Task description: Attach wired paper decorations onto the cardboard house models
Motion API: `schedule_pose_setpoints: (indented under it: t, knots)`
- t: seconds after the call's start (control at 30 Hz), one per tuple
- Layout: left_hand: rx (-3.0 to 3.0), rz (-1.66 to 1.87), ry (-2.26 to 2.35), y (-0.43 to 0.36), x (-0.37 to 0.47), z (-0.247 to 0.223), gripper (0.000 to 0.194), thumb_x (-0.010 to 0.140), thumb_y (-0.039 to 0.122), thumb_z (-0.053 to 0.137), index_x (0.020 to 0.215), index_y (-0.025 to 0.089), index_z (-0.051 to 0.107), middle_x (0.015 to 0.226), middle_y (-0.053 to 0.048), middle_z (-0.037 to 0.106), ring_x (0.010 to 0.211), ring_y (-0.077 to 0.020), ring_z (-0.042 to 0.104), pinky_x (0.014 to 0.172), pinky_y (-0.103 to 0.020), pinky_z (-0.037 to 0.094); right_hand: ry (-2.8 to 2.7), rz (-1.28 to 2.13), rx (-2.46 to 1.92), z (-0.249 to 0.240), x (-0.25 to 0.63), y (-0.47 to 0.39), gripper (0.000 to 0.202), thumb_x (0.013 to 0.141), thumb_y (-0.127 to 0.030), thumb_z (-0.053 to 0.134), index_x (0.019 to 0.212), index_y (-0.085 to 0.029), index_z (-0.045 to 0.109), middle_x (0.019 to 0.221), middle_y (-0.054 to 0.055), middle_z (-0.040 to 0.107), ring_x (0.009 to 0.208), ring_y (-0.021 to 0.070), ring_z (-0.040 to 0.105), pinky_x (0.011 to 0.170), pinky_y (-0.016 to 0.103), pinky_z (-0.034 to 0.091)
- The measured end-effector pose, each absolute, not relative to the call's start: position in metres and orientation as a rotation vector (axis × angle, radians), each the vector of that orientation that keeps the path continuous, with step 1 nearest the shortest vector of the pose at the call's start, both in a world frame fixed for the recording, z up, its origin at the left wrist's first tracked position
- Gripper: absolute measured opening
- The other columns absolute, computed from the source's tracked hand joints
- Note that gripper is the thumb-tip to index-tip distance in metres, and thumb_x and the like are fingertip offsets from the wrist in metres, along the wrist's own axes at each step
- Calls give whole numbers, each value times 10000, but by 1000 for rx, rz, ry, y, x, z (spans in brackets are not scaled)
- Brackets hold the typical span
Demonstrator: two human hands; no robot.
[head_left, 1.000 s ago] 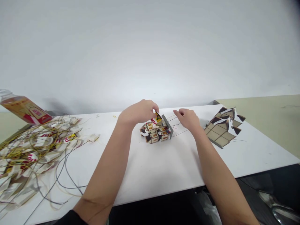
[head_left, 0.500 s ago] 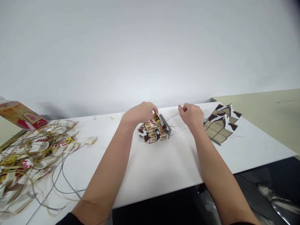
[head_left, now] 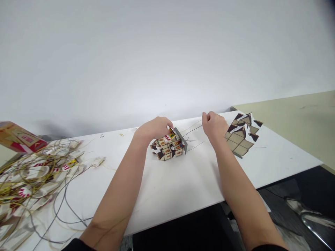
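Note:
A small model house (head_left: 171, 153) with beige walls and dark, white-topped roofs lies on its side on the white table, its grey base (head_left: 181, 141) facing right. My left hand (head_left: 157, 127) reaches over it from behind, fingers bent down onto its upper side beside a small yellow piece with red and white stripes (head_left: 170, 134). Thin wires (head_left: 193, 130) run from the base toward my right hand (head_left: 215, 125). That hand is closed in a pinch, with a wire leading up to its fingers; the exact grip is hidden.
A second model house (head_left: 241, 137) lies to the right of my right forearm. On the left is a tangled heap of wires and white pieces (head_left: 36, 181), with a red and orange box (head_left: 22, 137) behind it. The table's front edge (head_left: 178, 219) runs below my forearms.
The view has shifted slightly. My right hand has moved a little farther right from the model house, while my left hand stays on it.

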State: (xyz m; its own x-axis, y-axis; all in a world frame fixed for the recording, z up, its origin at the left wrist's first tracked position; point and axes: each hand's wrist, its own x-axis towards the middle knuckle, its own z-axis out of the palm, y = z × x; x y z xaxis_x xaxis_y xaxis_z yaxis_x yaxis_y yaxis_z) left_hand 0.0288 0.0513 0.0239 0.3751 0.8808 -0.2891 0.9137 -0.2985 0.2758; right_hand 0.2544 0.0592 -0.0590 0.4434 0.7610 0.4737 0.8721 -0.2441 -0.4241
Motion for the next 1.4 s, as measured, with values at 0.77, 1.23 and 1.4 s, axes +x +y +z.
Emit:
schedule_pose_setpoints:
  t: [0.77, 1.23, 1.4]
  knots:
    - [2359, -177, 1696, 57, 50, 9, 175, 753, 222, 568, 896, 237, 668, 1033, -39, 675, 767, -189, 646, 624, -282, 480, -1157, -59, -1631, -71, 251, 63, 385, 930, -427, 410, 622, -215, 320, 545, -39, 364, 540, 122, 293, 559, 272, 202]
    - [2377, -253, 1831, 48, 65, 8, 285, 725, 105, 535, 954, 181, 688, 907, -130, 679, 833, -253, 672, 660, -299, 513, -1249, -19, -1755, -77, 248, 64, 373, 922, -426, 414, 621, -214, 354, 550, -31, 405, 539, 125, 289, 557, 270, 181]
    - [2346, -291, 1837, 51, 67, 5, 323, 721, 110, 541, 1008, 172, 675, 887, -153, 667, 905, -297, 671, 660, -324, 506, -1348, 11, -1820, -78, 245, 65, 326, 917, -437, 427, 686, -213, 478, 609, -9, 499, 553, 125, 324, 567, 265, 184]
